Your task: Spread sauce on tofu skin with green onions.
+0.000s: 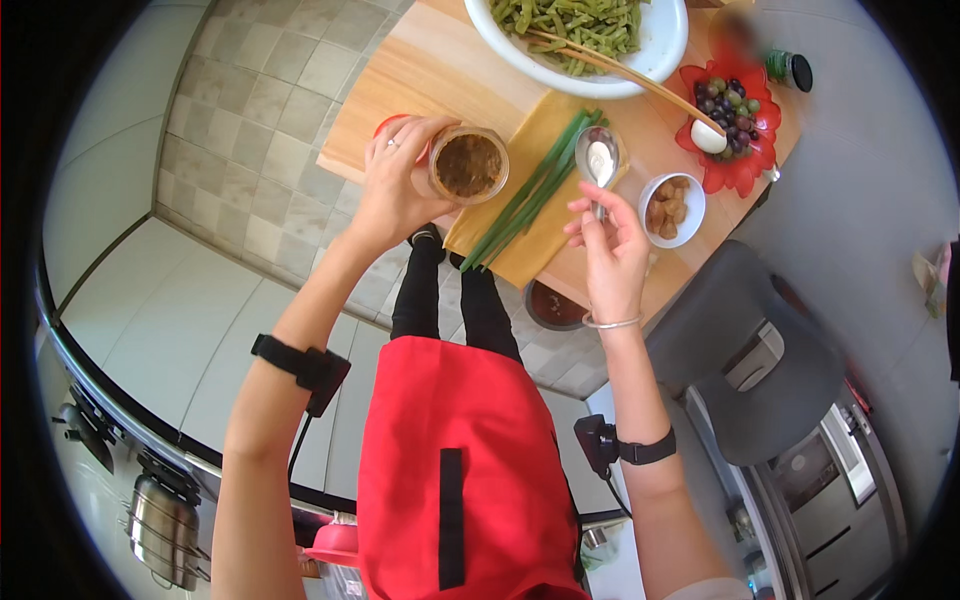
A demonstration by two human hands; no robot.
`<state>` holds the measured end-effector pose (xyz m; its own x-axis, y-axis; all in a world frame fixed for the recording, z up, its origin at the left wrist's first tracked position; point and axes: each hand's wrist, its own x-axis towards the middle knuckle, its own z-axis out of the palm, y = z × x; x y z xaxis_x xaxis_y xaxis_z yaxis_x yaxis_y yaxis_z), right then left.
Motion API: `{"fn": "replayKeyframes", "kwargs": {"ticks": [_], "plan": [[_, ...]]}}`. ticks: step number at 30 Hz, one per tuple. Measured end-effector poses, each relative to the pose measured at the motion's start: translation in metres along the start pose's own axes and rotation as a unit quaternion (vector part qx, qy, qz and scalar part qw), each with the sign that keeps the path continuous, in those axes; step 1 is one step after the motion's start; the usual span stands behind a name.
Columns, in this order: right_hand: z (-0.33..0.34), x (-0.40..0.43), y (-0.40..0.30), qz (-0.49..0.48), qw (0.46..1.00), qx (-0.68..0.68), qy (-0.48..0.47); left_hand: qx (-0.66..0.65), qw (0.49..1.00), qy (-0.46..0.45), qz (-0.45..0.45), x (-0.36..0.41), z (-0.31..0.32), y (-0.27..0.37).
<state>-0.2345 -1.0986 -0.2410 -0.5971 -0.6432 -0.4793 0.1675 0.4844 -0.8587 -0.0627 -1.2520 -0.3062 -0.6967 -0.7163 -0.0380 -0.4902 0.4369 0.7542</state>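
My left hand [394, 176] is wrapped around the side of a clear jar [469, 165] holding a dark brown, chunky sauce. A red round item [391, 124], perhaps a lid, shows partly from behind those fingers. Between the fingertips of my right hand [616, 244] is the handle of a metal spoon [598, 156], its bowl carrying a white substance I cannot identify. Green scallion stalks [525, 195] lie slantwise on a yellow board or mat [529, 251] between my hands. Just right of the spoon hand stands a small white bowl [697, 214] with brown chunks.
A large white basin [679, 37] of cut green beans [577, 30] sits at the table's far side. Wooden chopsticks [645, 81] reach from it toward a red fruit dish [769, 154] with grapes and a white rounded object [709, 137]. A grey chair [750, 360] stands at the right.
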Motion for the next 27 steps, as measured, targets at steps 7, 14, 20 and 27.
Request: {"fn": "replayKeyframes", "kwargs": {"ticks": [7, 14, 20, 27], "plan": [[0.014, -0.002, -0.012, -0.089, 0.994, -0.048, -0.043, -0.253, 0.962, -0.065, -0.074, -0.011, -0.035, 0.035], [0.020, -0.011, -0.046, -0.129, 0.978, -0.074, -0.145, -0.411, 0.903, -0.090, -0.083, -0.023, -0.052, 0.057], [0.024, -0.020, -0.063, -0.100, 0.974, -0.052, -0.197, -0.476, 0.871, -0.081, -0.091, -0.041, -0.056, 0.052], [0.028, -0.029, -0.074, -0.136, 0.960, -0.100, -0.224, -0.463, 0.880, -0.085, -0.063, -0.050, -0.062, 0.050]]}}
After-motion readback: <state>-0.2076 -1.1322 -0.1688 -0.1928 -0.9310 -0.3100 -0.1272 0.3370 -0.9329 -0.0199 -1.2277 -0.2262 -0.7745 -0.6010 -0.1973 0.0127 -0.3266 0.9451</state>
